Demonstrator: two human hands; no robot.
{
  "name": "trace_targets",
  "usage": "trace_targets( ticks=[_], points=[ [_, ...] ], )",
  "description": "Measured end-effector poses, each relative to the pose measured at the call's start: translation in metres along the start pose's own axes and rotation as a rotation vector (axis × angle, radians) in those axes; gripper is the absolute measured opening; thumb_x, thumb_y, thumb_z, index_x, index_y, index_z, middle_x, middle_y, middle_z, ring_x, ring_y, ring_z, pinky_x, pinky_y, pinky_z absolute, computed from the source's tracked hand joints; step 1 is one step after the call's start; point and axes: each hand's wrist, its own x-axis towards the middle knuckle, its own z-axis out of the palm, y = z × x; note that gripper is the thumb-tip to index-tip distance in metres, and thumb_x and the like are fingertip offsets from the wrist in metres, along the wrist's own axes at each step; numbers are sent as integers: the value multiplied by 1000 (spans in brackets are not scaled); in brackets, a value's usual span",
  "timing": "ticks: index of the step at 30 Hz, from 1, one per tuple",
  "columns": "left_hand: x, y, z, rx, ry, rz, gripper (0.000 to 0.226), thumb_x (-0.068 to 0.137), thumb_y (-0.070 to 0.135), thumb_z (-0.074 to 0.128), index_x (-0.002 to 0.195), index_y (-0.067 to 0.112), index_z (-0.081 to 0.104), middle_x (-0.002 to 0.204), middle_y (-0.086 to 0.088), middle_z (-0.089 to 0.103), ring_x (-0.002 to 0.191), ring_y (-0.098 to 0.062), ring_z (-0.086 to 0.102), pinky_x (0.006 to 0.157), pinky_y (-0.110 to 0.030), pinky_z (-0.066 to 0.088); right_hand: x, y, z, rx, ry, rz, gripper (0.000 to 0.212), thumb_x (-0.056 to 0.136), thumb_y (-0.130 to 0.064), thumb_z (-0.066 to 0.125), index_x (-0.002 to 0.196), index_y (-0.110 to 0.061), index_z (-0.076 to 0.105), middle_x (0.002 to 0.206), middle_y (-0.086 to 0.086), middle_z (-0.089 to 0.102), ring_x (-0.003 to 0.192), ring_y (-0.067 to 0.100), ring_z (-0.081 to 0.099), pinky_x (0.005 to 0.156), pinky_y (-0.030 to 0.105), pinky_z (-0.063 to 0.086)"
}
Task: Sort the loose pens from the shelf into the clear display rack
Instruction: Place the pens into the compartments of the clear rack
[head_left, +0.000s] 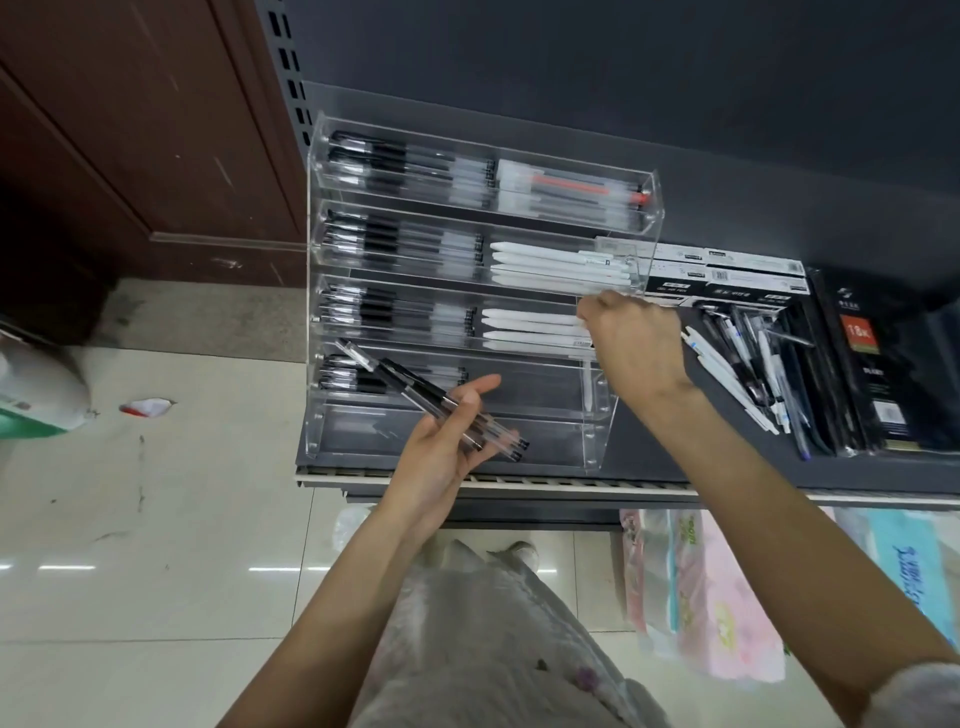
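Centre frame, on the dark shelf (727, 457): clear display rack (600, 415), stepped tiers, each split into a left and a right compartment. Left compartments hold black-grip pens (384, 244) in the upper four tiers; the bottom tier looks bare. Right compartments: clear pens with one red pen (571, 183) in the top tier, white pens (550, 262) in the second and third.

My right hand (636, 343) is at the right end of the third tier, fingers curled and pinched together against the ends of the white pens there. Can't tell whether I'm actually gripping one, since the knuckles hide the fingertips.

My left hand (441, 457) is lower centre, in front of the rack, palm up, fingers loosely curled around a bundle of clear black-ink pens (441, 402). Bundle runs diagonally, tips toward upper left, caps toward lower right.

Right of the rack: loose pens (748, 364) in a mixed pile on the shelf, white and dark barrels, well apart from the rack. Boxed pens (727, 275) stacked behind the pile, dark notebooks (878, 364) at far right.
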Motion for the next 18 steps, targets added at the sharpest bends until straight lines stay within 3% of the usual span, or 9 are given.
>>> trace_targets(
  ticks=[3, 5, 8, 11, 13, 18],
  points=[
    [-2, -1, -2, 18, 21, 5, 29, 99, 19, 39, 120, 11, 58, 61, 7, 61, 74, -15, 70, 98, -43, 47, 3, 1, -3, -38, 44, -20, 34, 28, -4, 79, 53, -19, 61, 48, -6, 52, 43, 13, 52, 37, 15, 25],
    [-4, -2, -4, 23, 46, 10, 30, 99, 20, 39, 120, 11, 58, 58, 8, 62, 71, -12, 69, 99, -45, 46, 0, -1, -11, 57, 86, 3, 32, 34, -2, 80, 55, -17, 61, 52, -4, 53, 44, 16, 53, 38, 15, 27],
    [-7, -5, -9, 9, 89, 38, 32, 99, 21, 40, 121, 6, 59, 67, 8, 65, 68, -8, 68, 98, -45, 47, -26, -19, -24, 499, 196, 8, 8, 73, -15, 76, 77, -16, 69, 72, 0, 65, 55, 21, 61, 45, 25, 47],
    [-12, -7, -15, -39, 131, 77, 36, 97, 26, 43, 120, 5, 60, 96, 0, 71, 85, -13, 69, 89, -34, 54, -61, -55, -50, 903, -114, -77, 23, 87, -38, 63, 105, -24, 68, 93, -6, 71, 80, 11, 66, 68, 31, 55],
    [-19, -7, -19, -64, 145, 99, 34, 95, 28, 43, 117, 12, 63, 95, -5, 70, 94, -16, 68, 83, -26, 54, -74, -75, -48, 1006, -251, -104, 24, 86, -38, 63, 106, -27, 67, 95, -10, 71, 84, 5, 65, 76, 31, 55],
    [-30, -11, -26, 3, 192, 118, 33, 99, 28, 39, 122, 18, 61, 88, -10, 68, 95, -18, 67, 87, -25, 52, -79, -92, -40, 1215, -274, -33, 20, 82, -23, 71, 101, -25, 72, 89, -15, 71, 72, -9, 60, 74, 6, 47]
  ],
)
